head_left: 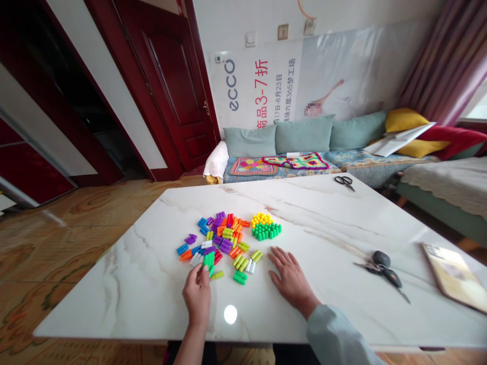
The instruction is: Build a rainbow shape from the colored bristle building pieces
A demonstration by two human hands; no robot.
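My left hand (198,291) pinches a bright green piece (209,259) at the near edge of a loose pile of colored pieces (224,233). The pile mixes purple, blue, orange, red, white and yellow-green pieces, many lying in joined pairs. My right hand (291,279) rests palm down on the table with its fingers spread, holding nothing. Beyond its fingertips, several green pieces (266,231) stand upright close together, with yellow pieces (261,218) grouped right behind them. A green pair (240,277) lies between my hands.
The white marble-patterned table (144,263) also bears black scissors (344,182) at the far right, keys (386,268) right of my right hand, and a flat box-like item (456,276) near the right edge. Behind stands a sofa with cushions (304,134).
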